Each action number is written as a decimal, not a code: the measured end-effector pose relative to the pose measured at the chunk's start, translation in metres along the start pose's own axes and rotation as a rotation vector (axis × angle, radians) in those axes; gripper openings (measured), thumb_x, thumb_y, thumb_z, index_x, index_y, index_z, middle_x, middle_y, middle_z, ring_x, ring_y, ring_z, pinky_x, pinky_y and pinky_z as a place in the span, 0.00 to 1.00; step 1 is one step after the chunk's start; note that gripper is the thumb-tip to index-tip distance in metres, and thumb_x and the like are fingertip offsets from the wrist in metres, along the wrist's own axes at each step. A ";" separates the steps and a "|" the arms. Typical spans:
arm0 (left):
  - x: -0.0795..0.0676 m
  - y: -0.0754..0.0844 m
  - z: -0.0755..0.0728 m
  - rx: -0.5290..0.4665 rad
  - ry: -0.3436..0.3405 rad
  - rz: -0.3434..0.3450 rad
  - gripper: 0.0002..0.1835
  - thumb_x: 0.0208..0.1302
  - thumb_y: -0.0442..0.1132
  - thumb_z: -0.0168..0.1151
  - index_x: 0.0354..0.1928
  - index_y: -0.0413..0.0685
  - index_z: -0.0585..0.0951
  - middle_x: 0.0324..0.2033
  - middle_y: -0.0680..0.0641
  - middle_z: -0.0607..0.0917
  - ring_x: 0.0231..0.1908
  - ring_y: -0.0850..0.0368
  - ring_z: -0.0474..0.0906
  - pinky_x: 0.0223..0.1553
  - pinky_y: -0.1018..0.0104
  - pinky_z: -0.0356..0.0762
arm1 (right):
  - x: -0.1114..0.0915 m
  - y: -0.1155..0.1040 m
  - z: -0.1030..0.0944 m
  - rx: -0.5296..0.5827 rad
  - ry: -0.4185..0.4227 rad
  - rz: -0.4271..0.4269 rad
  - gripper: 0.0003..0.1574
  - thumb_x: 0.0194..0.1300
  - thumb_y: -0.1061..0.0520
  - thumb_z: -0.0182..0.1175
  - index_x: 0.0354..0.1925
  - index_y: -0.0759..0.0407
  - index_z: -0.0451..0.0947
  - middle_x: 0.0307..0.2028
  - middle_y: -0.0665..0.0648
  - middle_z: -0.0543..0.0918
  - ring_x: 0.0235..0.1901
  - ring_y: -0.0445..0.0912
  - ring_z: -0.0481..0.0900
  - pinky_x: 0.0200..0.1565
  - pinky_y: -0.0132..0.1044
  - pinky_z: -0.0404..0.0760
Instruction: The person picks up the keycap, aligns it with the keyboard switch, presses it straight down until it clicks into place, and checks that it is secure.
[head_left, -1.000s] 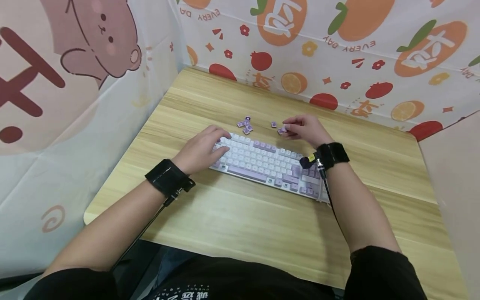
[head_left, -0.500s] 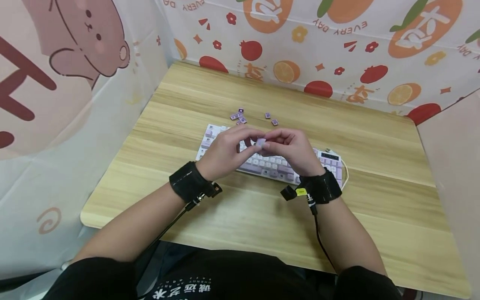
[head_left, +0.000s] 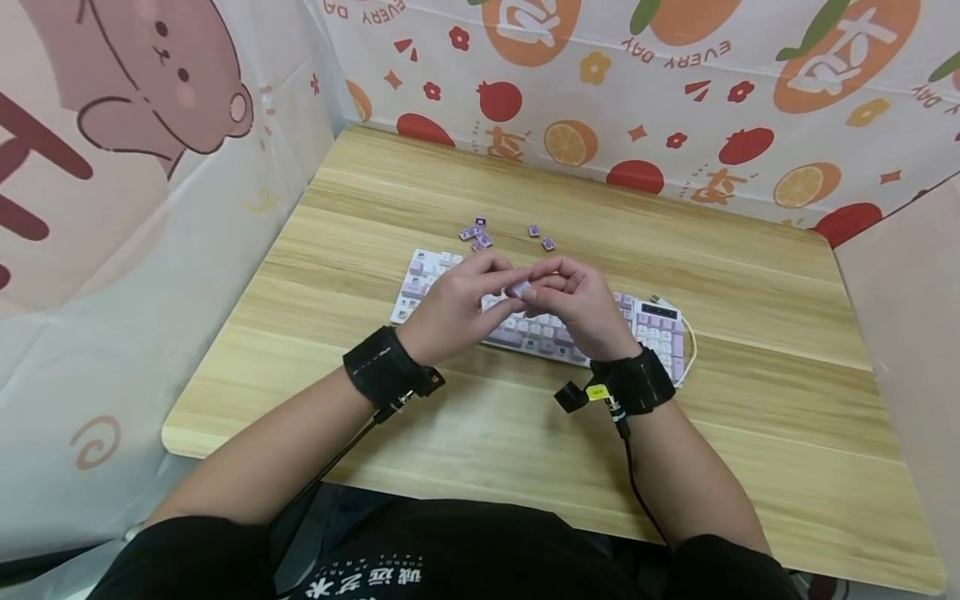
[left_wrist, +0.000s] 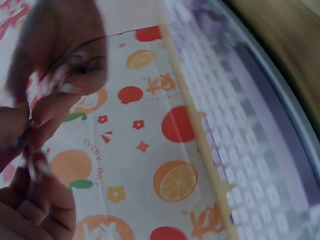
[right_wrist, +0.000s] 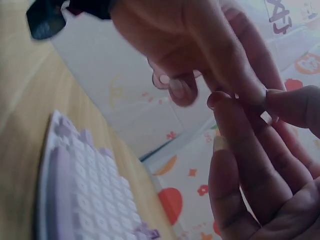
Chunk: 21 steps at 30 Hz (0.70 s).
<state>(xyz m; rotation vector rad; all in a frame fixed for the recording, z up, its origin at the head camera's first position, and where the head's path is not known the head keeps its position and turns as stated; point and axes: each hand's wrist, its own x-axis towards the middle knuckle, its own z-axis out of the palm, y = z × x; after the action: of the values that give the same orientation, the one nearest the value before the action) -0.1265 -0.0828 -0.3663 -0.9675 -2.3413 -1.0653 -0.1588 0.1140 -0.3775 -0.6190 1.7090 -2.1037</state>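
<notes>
Over the middle of a white and lilac keyboard [head_left: 510,337], both hands meet fingertip to fingertip. A small pale lilac keycap [head_left: 519,288] is pinched between them. My left hand [head_left: 453,312] has its thumb and forefinger on the keycap's left side. From the other side, my right hand [head_left: 585,308] grips it with thumb and forefinger. In both wrist views the fingers mostly cover it. The keyboard stretches behind and below the hands, and some of its key spots at the left end show bare switches.
Behind the keyboard lie a small cluster of loose purple keycaps [head_left: 480,235] and two single ones, a far keycap [head_left: 533,230] and a nearer keycap [head_left: 548,244]. A white cable [head_left: 693,346] loops at the keyboard's right end. Printed cloth walls [head_left: 570,75] border the wooden table [head_left: 480,433].
My right hand has brought a keycap from behind the keyboard toward the middle. My left hand has left the keyboard's left end and joined it there. Over the last half second the hands barely shift.
</notes>
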 end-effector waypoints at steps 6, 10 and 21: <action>0.000 -0.004 0.014 0.131 0.008 0.063 0.19 0.58 0.35 0.64 0.54 0.44 0.80 0.36 0.47 0.82 0.34 0.62 0.73 0.31 0.67 0.78 | -0.004 0.010 0.001 -0.071 0.058 0.048 0.13 0.60 0.62 0.62 0.43 0.60 0.71 0.33 0.51 0.88 0.36 0.52 0.82 0.37 0.37 0.83; 0.003 -0.006 0.024 0.171 -0.006 0.074 0.14 0.57 0.36 0.65 0.47 0.44 0.83 0.35 0.47 0.86 0.36 0.59 0.78 0.35 0.64 0.81 | -0.007 0.014 -0.008 -0.337 0.100 0.048 0.15 0.58 0.53 0.66 0.41 0.58 0.75 0.31 0.51 0.88 0.37 0.53 0.82 0.36 0.36 0.80; 0.008 -0.016 0.064 -0.026 -0.222 -0.285 0.10 0.53 0.34 0.66 0.40 0.44 0.84 0.36 0.46 0.88 0.31 0.63 0.80 0.34 0.67 0.81 | -0.041 0.031 -0.039 -0.950 0.064 -0.128 0.17 0.61 0.51 0.63 0.48 0.52 0.78 0.37 0.53 0.87 0.35 0.40 0.80 0.36 0.40 0.81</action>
<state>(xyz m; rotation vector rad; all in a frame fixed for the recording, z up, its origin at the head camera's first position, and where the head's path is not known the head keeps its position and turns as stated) -0.1478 -0.0376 -0.4104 -0.8127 -2.7162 -1.1464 -0.1450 0.1613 -0.4189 -0.9167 2.7372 -1.2654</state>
